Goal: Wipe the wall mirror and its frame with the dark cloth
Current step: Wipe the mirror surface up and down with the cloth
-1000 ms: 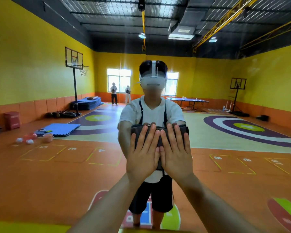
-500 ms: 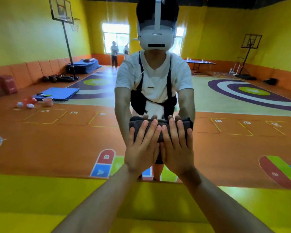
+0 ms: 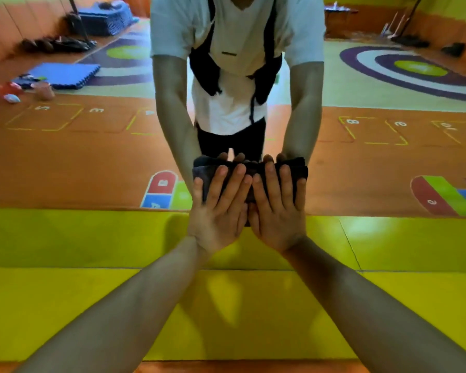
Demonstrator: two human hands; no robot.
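Observation:
The wall mirror [image 3: 65, 162] fills the upper part of the view and reflects the gym floor and my own body. Its lower edge [image 3: 92, 209] meets yellow wall padding [image 3: 92, 238]. A folded dark cloth [image 3: 250, 168] lies flat on the glass just above that edge. My left hand [image 3: 215, 211] and my right hand [image 3: 277, 208] press on the cloth side by side, fingers straight and pointing up. The cloth's lower half is hidden under my palms. No separate frame is distinguishable.
Yellow padded panels [image 3: 388, 305] run below the mirror, with an orange strip [image 3: 226, 368] at the bottom. The glass reflects blue mats [image 3: 65, 74], small balls [image 3: 8, 94] and floor markings [image 3: 162, 189].
Both hands have slid the cloth down the mirror from chest height to just above its lower edge. My view has tilted down, and more yellow padding shows.

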